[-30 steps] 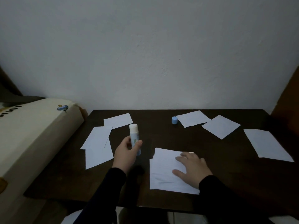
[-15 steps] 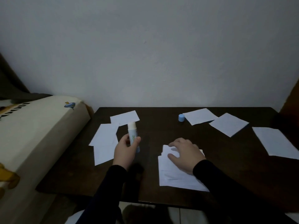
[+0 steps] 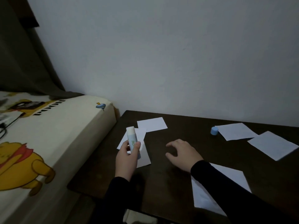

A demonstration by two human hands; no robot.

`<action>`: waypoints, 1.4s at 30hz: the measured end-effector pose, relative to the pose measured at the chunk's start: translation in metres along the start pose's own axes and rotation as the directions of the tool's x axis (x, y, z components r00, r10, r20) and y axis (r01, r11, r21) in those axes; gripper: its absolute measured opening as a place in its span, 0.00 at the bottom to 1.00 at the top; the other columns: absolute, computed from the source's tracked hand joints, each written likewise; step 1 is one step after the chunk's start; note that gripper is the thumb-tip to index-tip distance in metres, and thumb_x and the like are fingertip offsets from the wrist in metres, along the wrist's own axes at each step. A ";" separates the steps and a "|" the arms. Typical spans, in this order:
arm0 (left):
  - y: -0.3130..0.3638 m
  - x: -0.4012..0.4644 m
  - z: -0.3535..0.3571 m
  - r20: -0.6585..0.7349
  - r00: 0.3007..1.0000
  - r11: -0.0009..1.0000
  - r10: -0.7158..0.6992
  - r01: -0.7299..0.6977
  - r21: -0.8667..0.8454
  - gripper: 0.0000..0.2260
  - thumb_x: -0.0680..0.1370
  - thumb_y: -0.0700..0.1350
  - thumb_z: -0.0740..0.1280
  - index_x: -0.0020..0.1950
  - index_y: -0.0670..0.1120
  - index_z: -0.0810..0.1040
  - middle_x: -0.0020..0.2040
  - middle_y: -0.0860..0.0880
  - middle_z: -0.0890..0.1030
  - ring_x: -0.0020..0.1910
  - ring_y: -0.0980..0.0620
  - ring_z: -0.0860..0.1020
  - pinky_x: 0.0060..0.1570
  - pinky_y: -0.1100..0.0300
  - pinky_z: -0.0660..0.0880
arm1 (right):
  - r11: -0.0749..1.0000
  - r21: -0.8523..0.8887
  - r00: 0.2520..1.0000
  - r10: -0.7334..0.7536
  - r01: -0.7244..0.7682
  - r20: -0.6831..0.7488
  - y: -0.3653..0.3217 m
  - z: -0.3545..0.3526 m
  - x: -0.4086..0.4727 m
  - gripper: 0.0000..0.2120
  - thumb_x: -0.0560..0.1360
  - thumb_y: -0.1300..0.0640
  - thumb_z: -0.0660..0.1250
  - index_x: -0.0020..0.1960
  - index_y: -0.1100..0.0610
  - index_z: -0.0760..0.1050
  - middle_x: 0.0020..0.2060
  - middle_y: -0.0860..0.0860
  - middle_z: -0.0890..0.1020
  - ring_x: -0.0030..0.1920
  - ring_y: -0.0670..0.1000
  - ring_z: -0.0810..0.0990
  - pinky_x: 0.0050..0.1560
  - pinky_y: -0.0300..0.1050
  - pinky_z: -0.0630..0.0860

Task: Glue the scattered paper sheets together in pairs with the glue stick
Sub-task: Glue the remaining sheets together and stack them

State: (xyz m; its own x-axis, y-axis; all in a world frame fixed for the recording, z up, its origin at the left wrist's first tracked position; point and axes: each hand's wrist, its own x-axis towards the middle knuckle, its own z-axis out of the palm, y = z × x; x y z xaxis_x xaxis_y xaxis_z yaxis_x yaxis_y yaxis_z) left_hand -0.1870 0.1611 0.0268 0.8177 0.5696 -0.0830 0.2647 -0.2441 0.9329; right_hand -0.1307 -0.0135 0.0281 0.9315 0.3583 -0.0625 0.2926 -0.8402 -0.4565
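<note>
Bare table (image 3: 194,126) is seen between the left sheets (image 3: 152,124) and the cap (image 3: 214,130); that lane is partly taken by the right hand (image 3: 182,153), held spread with fingers curved. Table left edge is bounded by the bed (image 3: 64,135), just beside it. Far edge is closed off by the wall (image 3: 178,62). Right side is covered by flat sheets (image 3: 234,130). Near right is blocked by the right sleeve (image 3: 226,183) lying across a sheet stack (image 3: 233,177). Near-left space over paper is occupied by the left hand (image 3: 127,156) gripping the upright glue stick (image 3: 132,139).
</note>
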 end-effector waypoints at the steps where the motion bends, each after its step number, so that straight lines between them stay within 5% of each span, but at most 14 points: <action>1: -0.002 0.003 -0.004 -0.014 1.000 1.000 -0.006 0.005 -0.010 0.26 0.79 0.56 0.63 0.74 0.49 0.63 0.67 0.47 0.72 0.53 0.55 0.71 0.47 0.61 0.71 | 1.000 0.001 1.000 -0.009 0.009 0.014 -0.005 0.006 0.005 0.19 0.78 0.46 0.63 0.68 0.45 0.69 0.68 0.46 0.70 0.66 0.47 0.69 0.66 0.47 0.70; 12: -0.017 0.036 -0.035 -0.105 0.992 0.986 -0.072 0.055 -0.157 0.25 0.78 0.55 0.64 0.73 0.50 0.65 0.69 0.48 0.71 0.63 0.49 0.73 0.59 0.51 0.74 | 1.000 -0.021 0.999 0.019 -0.018 0.034 -0.052 0.082 0.059 0.21 0.77 0.44 0.63 0.67 0.50 0.72 0.61 0.49 0.75 0.60 0.49 0.74 0.63 0.50 0.73; 21: -0.020 0.055 -0.031 -0.112 0.986 0.977 -0.123 0.100 -0.191 0.24 0.78 0.55 0.64 0.72 0.50 0.66 0.68 0.49 0.72 0.59 0.53 0.73 0.57 0.54 0.74 | 0.988 -0.125 0.993 -0.095 0.086 -0.065 -0.059 0.096 0.109 0.21 0.79 0.42 0.60 0.68 0.48 0.70 0.67 0.48 0.71 0.66 0.50 0.67 0.67 0.50 0.66; 31: -0.030 0.076 -0.016 -0.086 0.986 0.980 -0.140 0.125 -0.158 0.23 0.77 0.57 0.65 0.71 0.52 0.68 0.64 0.51 0.74 0.54 0.56 0.72 0.53 0.58 0.74 | 0.987 -0.156 0.992 -0.056 0.038 -0.116 -0.047 0.086 0.164 0.19 0.80 0.46 0.60 0.68 0.50 0.71 0.66 0.50 0.72 0.66 0.52 0.68 0.65 0.51 0.68; 42: -0.024 0.095 -0.005 -0.090 0.985 0.958 -0.147 0.119 -0.262 0.21 0.77 0.56 0.65 0.68 0.52 0.71 0.60 0.53 0.75 0.54 0.55 0.75 0.53 0.57 0.75 | 0.957 -0.289 1.000 0.003 -0.002 0.005 -0.044 0.092 0.193 0.28 0.79 0.38 0.57 0.75 0.49 0.61 0.72 0.51 0.67 0.70 0.54 0.65 0.68 0.56 0.64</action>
State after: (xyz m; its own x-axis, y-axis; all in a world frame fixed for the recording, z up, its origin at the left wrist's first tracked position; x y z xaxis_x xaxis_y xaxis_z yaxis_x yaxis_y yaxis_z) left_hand -0.1187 0.2249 -0.0017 0.7205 0.6677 -0.1871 0.2166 0.0396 0.9755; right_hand 0.0163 0.1304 -0.0456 0.9314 0.3574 -0.0685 0.3407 -0.9226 -0.1807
